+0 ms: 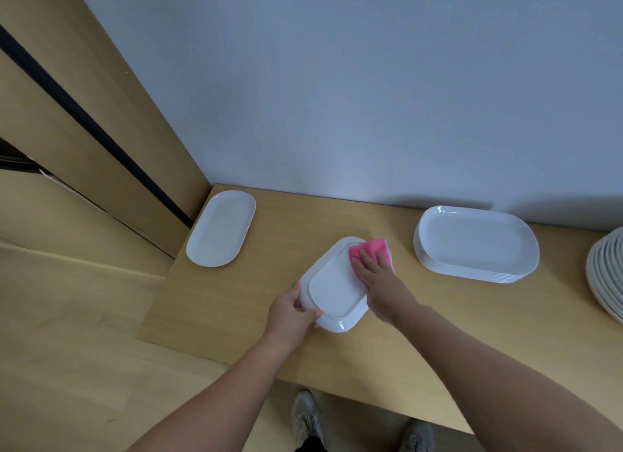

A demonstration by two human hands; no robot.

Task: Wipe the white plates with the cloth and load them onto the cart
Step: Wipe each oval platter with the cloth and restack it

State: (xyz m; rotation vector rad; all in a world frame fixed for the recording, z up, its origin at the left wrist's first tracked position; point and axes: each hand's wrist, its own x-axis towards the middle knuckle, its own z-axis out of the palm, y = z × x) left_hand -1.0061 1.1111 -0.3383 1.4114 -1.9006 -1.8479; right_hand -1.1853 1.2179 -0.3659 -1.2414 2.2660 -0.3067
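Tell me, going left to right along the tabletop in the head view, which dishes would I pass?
lone white plate → plate being wiped → stack of white plates → second stack, cut off by the right edge.

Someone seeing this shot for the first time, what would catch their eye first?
The pink cloth stands out as the only bright colour, pressed flat by the right hand onto the far end of a white plate mid wooden table, while the left hand grips its near rim. Next come the stack of white plates to the right and a single plate at the far left corner.
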